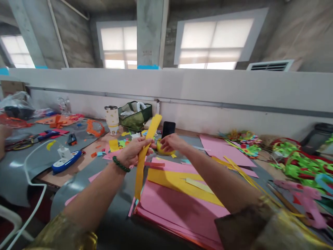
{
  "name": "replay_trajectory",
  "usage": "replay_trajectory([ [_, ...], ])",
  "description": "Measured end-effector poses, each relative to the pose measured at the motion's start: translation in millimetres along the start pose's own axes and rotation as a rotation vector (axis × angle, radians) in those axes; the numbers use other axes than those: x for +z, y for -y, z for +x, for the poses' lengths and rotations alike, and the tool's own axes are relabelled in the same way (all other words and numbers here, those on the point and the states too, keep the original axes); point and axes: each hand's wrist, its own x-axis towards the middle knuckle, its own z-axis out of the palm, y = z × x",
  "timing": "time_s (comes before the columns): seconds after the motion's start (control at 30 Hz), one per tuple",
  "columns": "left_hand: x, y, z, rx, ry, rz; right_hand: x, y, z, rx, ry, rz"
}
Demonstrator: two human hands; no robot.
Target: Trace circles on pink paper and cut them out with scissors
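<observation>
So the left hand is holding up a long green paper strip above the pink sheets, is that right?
Not quite. The strip in the left hand is yellow, not green. The head view shows it held up above the pink sheets.

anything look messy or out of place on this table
Small paper scraps lie strewn across the table beyond the left hand, which holds a yellow strip. The pink sheets are stacked askew. Nothing looks damaged.
</observation>
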Motion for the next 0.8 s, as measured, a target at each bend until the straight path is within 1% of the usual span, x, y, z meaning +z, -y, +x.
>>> replay_trajectory([
  [0.07, 9.8, 20.8, 11.6, -0.055, 0.041, 0.026, -18.0, 1.2, -19.2, 0.02, 0.025, 0.046],
  [0.13, 21.8, 38.2, 17.3, -0.097, 0.102, 0.058, -28.4, -5.6, -37.6, -0.016, 0.016, 0.099],
  [0.2, 35.3, 50.8, 18.6, -0.12, 0.17, 0.088, -33.8, -17.1, -52.1, -0.108, -0.088, 0.134],
  [0.27, 48.5, 58.0, 17.8, -0.133, 0.242, 0.115, -38.9, -28.0, -62.0, -0.194, -0.216, 0.148],
  [0.33, 59.3, 59.1, 16.8, -0.149, 0.322, 0.141, -47.2, -33.7, -69.5, -0.241, -0.29, 0.156],
  [0.4, 66.9, 54.5, 17.4, -0.182, 0.425, 0.18, -58.3, -33.1, -78.0, -0.261, -0.312, 0.168],
  [0.5, 74.8, 43.2, 22.6, -0.208, 0.582, 0.188, -73.6, -27.5, -95.0, -0.248, -0.267, 0.179],
  [0.57, 81.2, 40.4, 28.1, -0.205, 0.659, 0.077, -78.4, -27.4, -105.6, -0.23, -0.218, 0.159],
  [0.6, 85.3, 42.1, 31.0, -0.199, 0.683, -0.001, -78.8, -29.3, -109.4, -0.223, -0.198, 0.137],
  [0.67, 94.8, 52.0, 37.1, -0.201, 0.71, -0.127, -76.3, -37.1, -112.9, -0.224, -0.183, 0.073],
  [0.73, 103.5, 67.6, 43.3, -0.191, 0.68, -0.169, -72.4, -47.6, -112.0, -0.245, -0.205, -0.015],
  [0.8, 107.9, 83.4, 49.4, -0.164, 0.6, -0.177, -71.2, -57.6, -109.5, -0.292, -0.26, -0.117],
])
